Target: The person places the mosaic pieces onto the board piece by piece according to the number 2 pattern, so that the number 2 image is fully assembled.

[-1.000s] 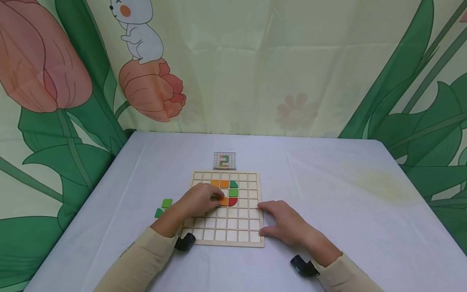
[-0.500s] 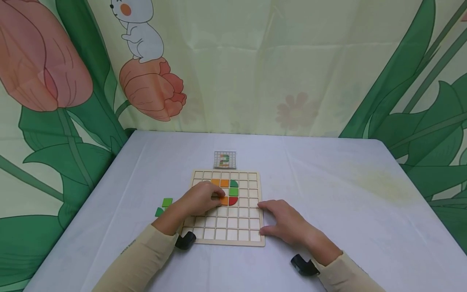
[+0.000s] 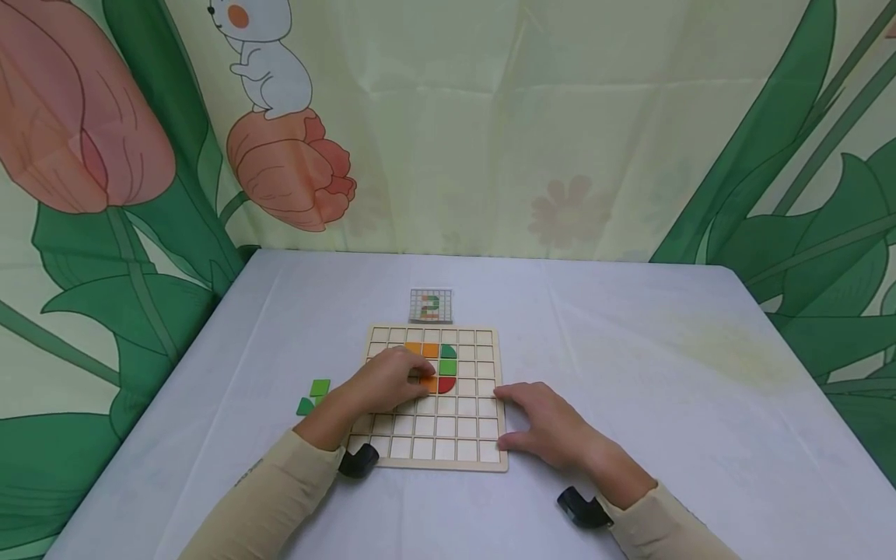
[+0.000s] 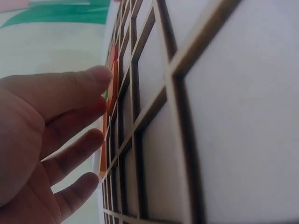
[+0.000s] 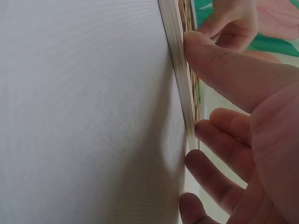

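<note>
In the head view, a wooden grid board [image 3: 441, 466] lies mid-table with coloured tiles in its upper cells. My left hand [image 3: 386, 379] is over the board, thumb and index fingertip pinching an orange tile [image 3: 430, 385]. The left wrist view shows its other fingers spread loosely. Beside that tile sits a red rounded tile [image 3: 446, 385], with a light green square [image 3: 447, 367] and a dark green rounded tile [image 3: 448, 351] above. Two orange squares [image 3: 422, 350] fill the top row. My right hand [image 3: 549, 426] touches the board's right edge with thumb and fingertips. The left hand hides some cells.
A small pattern card [image 3: 431, 306] showing a tile figure lies behind the board. Several loose green tiles [image 3: 320, 387] lie left of the board, partly behind the left forearm. A white cloth [image 3: 630, 350] covers the table, and a printed curtain [image 3: 448, 140] hangs behind it.
The left hand has shifted very slightly to the right at the orange tile. The right hand stays at the board's edge, and the tiles look the same.
</note>
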A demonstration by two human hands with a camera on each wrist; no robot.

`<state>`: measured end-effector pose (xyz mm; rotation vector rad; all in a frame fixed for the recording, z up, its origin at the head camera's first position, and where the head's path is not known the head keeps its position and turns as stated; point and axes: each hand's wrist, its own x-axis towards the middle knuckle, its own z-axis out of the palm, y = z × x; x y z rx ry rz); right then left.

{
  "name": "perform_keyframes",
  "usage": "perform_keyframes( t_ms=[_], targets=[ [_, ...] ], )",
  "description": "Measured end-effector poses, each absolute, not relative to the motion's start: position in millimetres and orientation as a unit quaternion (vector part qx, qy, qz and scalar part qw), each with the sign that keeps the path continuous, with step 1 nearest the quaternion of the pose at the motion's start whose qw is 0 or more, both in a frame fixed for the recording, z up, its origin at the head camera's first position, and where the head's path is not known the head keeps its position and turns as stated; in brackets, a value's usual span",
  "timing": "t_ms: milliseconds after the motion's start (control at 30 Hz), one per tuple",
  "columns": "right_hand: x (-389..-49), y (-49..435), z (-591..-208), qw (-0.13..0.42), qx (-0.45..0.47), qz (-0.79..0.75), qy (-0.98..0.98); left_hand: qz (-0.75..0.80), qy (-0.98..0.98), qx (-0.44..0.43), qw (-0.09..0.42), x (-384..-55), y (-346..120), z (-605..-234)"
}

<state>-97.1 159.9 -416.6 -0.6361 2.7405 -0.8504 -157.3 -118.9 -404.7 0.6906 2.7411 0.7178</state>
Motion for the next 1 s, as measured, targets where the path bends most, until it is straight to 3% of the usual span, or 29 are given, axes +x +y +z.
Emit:
perform_keyframes(
  t_ms=[1000],
  targets=[
    [-94.8, 158.8, -414.6, 0.104, -0.211, -0.291, 0.927, 0.269, 0.951, 0.125, 0.088, -144.7, -176.2, -384.8]
  ],
)
